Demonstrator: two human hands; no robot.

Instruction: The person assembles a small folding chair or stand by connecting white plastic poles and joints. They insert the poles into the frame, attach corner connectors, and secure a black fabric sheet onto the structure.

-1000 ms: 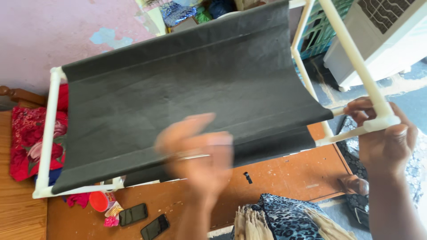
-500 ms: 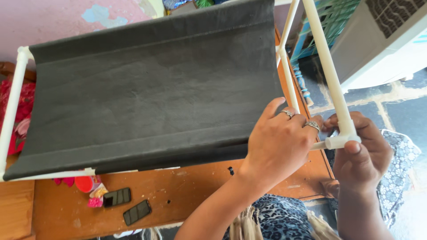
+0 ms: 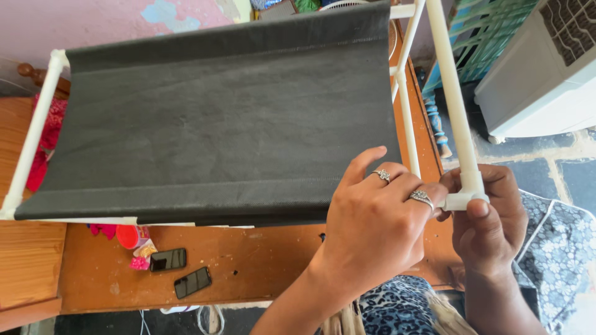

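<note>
Frame: a rack of white plastic pipes with a sheet of dark grey fabric stretched between its long rails; it is held up in front of the person, above a wooden table, and fills most of the view.
Fabric: it sags slightly in the middle, with stitched hems along the near and far edges where the rails run through.
Corner joint: a white plastic pipe connector at the near right corner of the rack, where an upright pipe meets a short stub.
Right hand: fingers wrapped around the corner joint from below and behind, thumb pressed on the front of it; clamped on the connector.
Left hand: lies across the near right end of the fabric, fingers curled towards the joint and touching it beside the right hand; two silver rings show on the fingers. Whether it grips the pipe underneath or only presses on it, I cannot tell.
Table: an orange-brown wooden tabletop under the rack.
On the table: two dark mobile phones lying flat side by side near the front left, and just beside them a small red plastic cup partly hidden by the fabric edge.
Right side: a white boxy appliance with a grille standing on a tiled floor, well apart from the hands.
</note>
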